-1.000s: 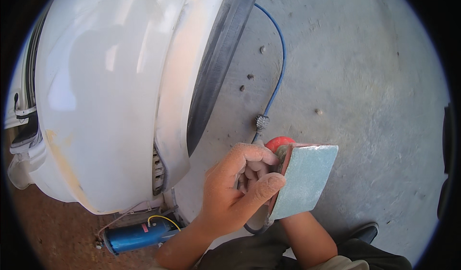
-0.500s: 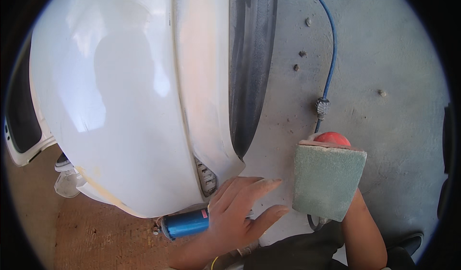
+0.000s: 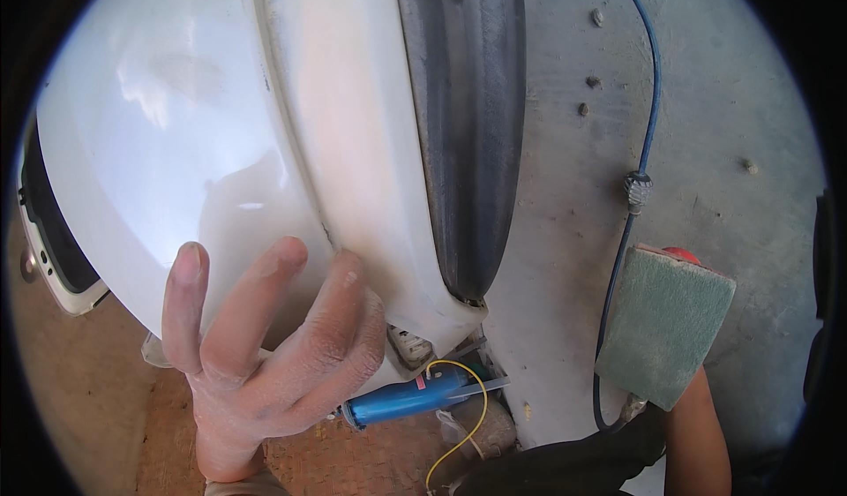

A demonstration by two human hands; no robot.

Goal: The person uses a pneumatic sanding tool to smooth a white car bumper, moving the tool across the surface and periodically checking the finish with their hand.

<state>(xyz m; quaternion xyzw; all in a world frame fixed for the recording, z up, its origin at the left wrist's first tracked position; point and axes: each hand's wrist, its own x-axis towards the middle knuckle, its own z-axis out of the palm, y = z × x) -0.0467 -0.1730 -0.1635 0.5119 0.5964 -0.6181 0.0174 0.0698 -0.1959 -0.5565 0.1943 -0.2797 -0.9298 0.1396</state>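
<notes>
A white car body panel [image 3: 123, 169] with a pale, sanded-looking strip [image 3: 340, 99] and dark trim [image 3: 472, 125] along its right edge fills the left and middle. My left hand [image 3: 273, 355] is raised at the panel's lower end, fingers spread and slightly curled, with nothing in them. Whether the fingertips touch the surface I cannot tell. At the right, an air sander with a red top and a rectangular green pad [image 3: 666, 328] is held up, the pad facing me. My right forearm [image 3: 697, 443] leads up behind it; the hand itself is hidden by the pad.
A blue hose [image 3: 655, 81] with a ribbed coupler [image 3: 637, 187] runs down the grey floor [image 3: 565, 231] past the sander. Small lumps [image 3: 598, 18] lie on the floor. Below the panel are a blue cylinder [image 3: 406, 397], a yellow cord [image 3: 476, 421] and a brown surface [image 3: 300, 469].
My left hand has moved left and up over the panel, uncovering the yellow cord and more of the cylinder. The sander has shifted right and tilted clockwise; the view has also shifted.
</notes>
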